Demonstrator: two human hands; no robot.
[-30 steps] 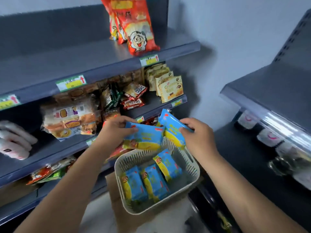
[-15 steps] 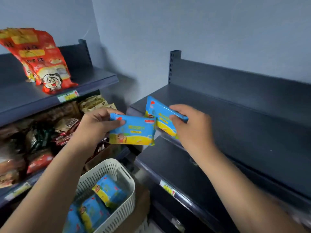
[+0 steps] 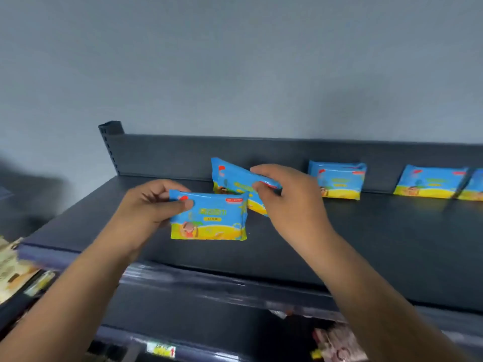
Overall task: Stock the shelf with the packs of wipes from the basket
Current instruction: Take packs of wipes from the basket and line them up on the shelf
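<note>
Partway: three stocked packs (image 3: 337,180) stood against the shelf's (image 3: 379,236) back panel, left hand (image 3: 154,202) pinched a fourth pack (image 3: 209,220), right hand (image 3: 290,202) pinched a fifth pack (image 3: 232,177), both over the shelf, neither set down yet; basket out of view, remainder unknown.

A plain grey wall (image 3: 235,61) is filling the upper half of the view. Blurred snack packets (image 3: 13,267) are lying at the far left, a yellow price label (image 3: 160,350) is showing at the bottom edge, and a pinkish packet (image 3: 337,343) is sitting at bottom right.
</note>
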